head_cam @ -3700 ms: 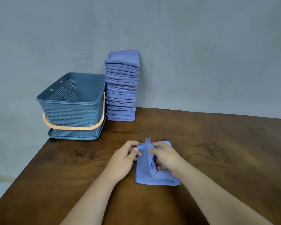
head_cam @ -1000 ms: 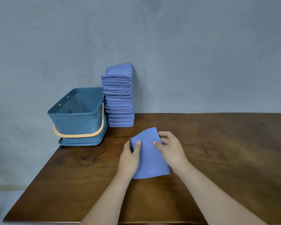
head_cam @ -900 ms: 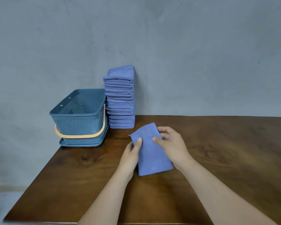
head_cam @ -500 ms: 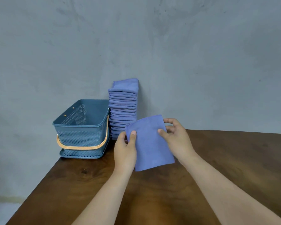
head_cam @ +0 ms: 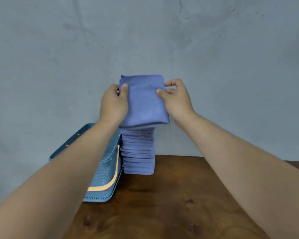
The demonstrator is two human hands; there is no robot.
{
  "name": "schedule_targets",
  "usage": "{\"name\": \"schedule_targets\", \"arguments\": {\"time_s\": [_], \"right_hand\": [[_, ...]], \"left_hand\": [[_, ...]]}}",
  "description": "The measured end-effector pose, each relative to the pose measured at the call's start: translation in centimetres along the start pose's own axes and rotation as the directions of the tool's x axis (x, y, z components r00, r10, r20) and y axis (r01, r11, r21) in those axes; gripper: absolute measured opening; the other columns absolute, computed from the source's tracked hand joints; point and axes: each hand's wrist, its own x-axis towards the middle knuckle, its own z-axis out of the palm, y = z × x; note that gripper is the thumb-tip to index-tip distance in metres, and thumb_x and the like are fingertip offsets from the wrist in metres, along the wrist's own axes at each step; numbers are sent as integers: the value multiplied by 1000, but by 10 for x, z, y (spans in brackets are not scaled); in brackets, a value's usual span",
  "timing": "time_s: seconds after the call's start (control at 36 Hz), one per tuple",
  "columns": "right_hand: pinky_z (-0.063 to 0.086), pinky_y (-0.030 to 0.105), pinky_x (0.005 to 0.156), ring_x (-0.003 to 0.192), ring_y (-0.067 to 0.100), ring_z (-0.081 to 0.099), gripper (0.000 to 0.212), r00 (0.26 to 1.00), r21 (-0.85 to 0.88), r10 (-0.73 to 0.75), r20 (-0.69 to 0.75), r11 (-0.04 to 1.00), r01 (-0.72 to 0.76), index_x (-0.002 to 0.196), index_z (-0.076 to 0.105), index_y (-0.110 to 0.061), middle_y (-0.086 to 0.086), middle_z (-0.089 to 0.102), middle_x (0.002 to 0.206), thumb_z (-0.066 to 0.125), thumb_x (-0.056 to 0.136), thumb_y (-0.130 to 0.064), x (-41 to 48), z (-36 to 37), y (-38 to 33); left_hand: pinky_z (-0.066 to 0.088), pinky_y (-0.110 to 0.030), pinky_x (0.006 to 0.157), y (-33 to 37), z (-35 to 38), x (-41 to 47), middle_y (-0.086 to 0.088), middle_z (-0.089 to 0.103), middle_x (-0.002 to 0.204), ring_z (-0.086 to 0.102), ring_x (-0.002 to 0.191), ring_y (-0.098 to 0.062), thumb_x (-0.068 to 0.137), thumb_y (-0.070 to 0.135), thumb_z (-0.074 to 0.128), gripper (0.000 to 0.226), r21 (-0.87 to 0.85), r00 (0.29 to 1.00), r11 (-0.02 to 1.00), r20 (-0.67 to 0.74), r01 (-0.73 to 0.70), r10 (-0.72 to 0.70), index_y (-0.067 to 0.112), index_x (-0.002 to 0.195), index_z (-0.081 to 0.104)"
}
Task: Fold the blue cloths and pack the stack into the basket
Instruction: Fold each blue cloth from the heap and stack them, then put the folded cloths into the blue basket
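Note:
A folded blue cloth (head_cam: pixel 144 100) sits at the top of the tall stack of folded blue cloths (head_cam: pixel 138 153) against the wall. My left hand (head_cam: pixel 113 103) grips its left edge with the thumb on top. My right hand (head_cam: pixel 176 99) pinches its right edge between thumb and fingers. Whether the cloth rests fully on the stack I cannot tell. The blue basket (head_cam: pixel 104 178) with an orange handle stands just left of the stack, largely hidden behind my left forearm.
The brown wooden table (head_cam: pixel 171 204) stretches toward me and to the right of the stack. A grey wall (head_cam: pixel 214 66) rises directly behind the stack and basket. The table's left edge runs just beyond the basket.
Both hands lifted the folded cloth off the table and carried it back and up onto the top of the stack. The camera has moved closer to the stack.

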Motion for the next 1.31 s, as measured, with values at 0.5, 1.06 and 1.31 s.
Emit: {"name": "schedule_targets", "arguments": {"time_s": [0.5,1.06,1.31], "right_hand": [[57,42,87,102,28,67,34,975,-313,208,82,934,-173,114,62,-16,7,69,113,63,79,-21,96,70,96],[51,27,89,109,16,62,37,974,-300,-5,226,951,74,124,69,-20,-5,63,118,56,92,-7,40,68,22],[52,28,89,95,10,66,22,903,-221,-8,430,968,115,108,75,-21,-8,74,104,62,95,-9,-45,106,16]], "left_hand": [[42,-37,70,-96,59,102,-9,52,91,46,78,-24,85,10,70,32,209,891,936,304,284,-338,24,74,43],[42,-32,70,-91,11,70,-2,63,87,54,79,-25,101,33,61,22,293,949,945,228,145,-217,13,91,64],[41,-31,68,-127,-79,18,-1,70,90,65,84,-22,103,40,61,24,523,915,852,320,44,-244,19,92,67]]}}
